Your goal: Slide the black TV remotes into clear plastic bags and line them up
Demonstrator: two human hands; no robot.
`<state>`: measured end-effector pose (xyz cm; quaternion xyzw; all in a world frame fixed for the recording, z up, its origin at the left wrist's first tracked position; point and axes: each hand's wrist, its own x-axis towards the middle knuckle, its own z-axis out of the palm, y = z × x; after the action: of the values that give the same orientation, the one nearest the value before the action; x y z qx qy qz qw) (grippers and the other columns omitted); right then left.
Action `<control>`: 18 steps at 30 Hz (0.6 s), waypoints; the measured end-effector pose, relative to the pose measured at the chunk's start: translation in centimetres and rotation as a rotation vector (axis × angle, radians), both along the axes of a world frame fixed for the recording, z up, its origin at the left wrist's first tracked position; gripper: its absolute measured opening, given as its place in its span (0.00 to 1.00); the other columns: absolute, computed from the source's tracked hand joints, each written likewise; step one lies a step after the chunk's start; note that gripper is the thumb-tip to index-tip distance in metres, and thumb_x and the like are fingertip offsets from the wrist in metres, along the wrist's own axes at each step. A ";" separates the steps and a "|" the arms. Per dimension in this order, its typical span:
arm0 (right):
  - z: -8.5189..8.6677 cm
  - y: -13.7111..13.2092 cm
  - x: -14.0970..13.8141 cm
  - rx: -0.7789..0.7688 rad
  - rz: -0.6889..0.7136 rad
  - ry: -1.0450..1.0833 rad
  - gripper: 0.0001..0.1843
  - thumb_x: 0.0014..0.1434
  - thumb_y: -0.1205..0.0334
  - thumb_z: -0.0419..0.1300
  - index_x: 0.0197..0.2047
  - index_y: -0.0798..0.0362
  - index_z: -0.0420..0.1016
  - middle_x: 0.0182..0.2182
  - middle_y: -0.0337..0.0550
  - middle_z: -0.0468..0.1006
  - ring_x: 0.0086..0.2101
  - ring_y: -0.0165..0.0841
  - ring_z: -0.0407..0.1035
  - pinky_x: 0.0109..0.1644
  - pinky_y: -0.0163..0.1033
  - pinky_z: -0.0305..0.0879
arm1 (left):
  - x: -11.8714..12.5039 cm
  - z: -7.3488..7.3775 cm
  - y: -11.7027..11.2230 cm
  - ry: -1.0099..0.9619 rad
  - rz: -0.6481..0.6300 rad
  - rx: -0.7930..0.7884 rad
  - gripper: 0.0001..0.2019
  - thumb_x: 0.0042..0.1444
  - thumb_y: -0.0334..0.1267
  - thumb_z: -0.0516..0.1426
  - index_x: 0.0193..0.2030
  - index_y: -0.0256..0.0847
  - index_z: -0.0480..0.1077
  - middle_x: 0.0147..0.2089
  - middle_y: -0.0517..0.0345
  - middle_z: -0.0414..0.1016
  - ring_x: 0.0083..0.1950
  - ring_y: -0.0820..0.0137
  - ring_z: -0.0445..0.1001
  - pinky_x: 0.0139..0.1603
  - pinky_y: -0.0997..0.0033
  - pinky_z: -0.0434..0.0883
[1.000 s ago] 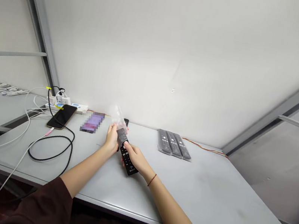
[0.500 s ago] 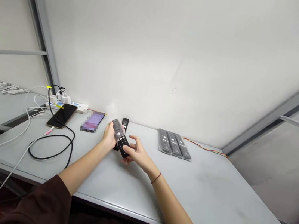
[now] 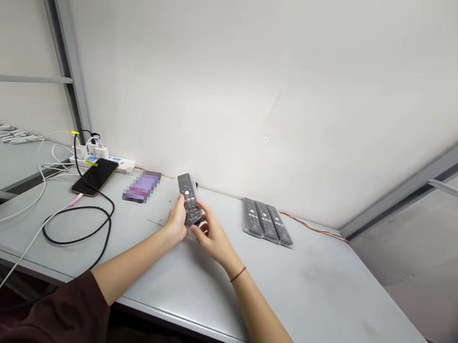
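My left hand (image 3: 176, 222) and my right hand (image 3: 210, 237) both grip the near end of a black remote control (image 3: 188, 196) inside a clear plastic sleeve. The remote is tilted up above the grey table (image 3: 321, 302), its far end pointing toward the wall. Fingers of both hands are curled round its lower end. Three more sleeved remotes (image 3: 267, 221) lie side by side on the table to the right of my hands.
A phone (image 3: 95, 177) lies at the back left, with black and white cables (image 3: 72, 228) looping from a power strip (image 3: 100, 159). A purple blurred item (image 3: 142, 187) sits beside it. Thin red and yellow wires (image 3: 316, 227) run along the wall.
The clear sleeve has gone from covering only the far end of the remote to covering it whole. My hands have lifted the remote's far end; another remote behind it is now hidden.
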<state>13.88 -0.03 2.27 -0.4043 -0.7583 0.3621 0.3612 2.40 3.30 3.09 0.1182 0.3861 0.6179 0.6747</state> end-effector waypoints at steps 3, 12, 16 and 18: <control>-0.5 0.3 0.0 0.100 -0.059 -0.057 0.29 0.57 0.67 0.53 0.62 0.48 0.57 0.47 0.48 0.69 0.28 0.27 0.64 0.38 0.41 0.68 | 0.5 -0.2 -0.4 0.009 0.047 0.046 0.16 0.64 0.42 0.45 0.42 0.36 0.69 0.34 0.53 0.75 0.31 0.69 0.75 0.35 0.69 0.72; -0.3 0.2 -0.1 0.188 -0.040 0.036 0.23 0.55 0.70 0.54 0.54 0.49 0.68 0.49 0.47 0.73 0.45 0.35 0.68 0.38 0.37 0.69 | 0.2 0.3 -0.4 -0.037 -0.099 0.051 0.22 0.62 0.50 0.45 0.40 0.35 0.71 0.31 0.51 0.75 0.31 0.69 0.75 0.34 0.71 0.72; -0.1 -0.3 -0.5 0.195 0.040 0.035 0.20 0.55 0.69 0.55 0.51 0.49 0.71 0.47 0.47 0.74 0.43 0.35 0.69 0.39 0.38 0.69 | -1.9 0.9 1.3 -0.104 -0.131 0.038 0.32 0.61 0.58 0.38 0.38 0.32 0.72 0.27 0.49 0.74 0.26 0.68 0.73 0.30 0.70 0.71; -0.1 -0.6 -0.7 0.174 0.082 0.023 0.19 0.56 0.67 0.56 0.52 0.49 0.70 0.47 0.47 0.74 0.43 0.35 0.69 0.37 0.37 0.69 | -2.8 0.8 2.1 -0.143 -0.091 0.040 0.32 0.62 0.55 0.37 0.40 0.31 0.72 0.27 0.49 0.74 0.26 0.69 0.72 0.31 0.71 0.71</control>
<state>13.14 -0.62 2.15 -0.3356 -0.7986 0.3139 0.3887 -0.42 5.35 3.94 0.1047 0.3186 0.6011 0.7254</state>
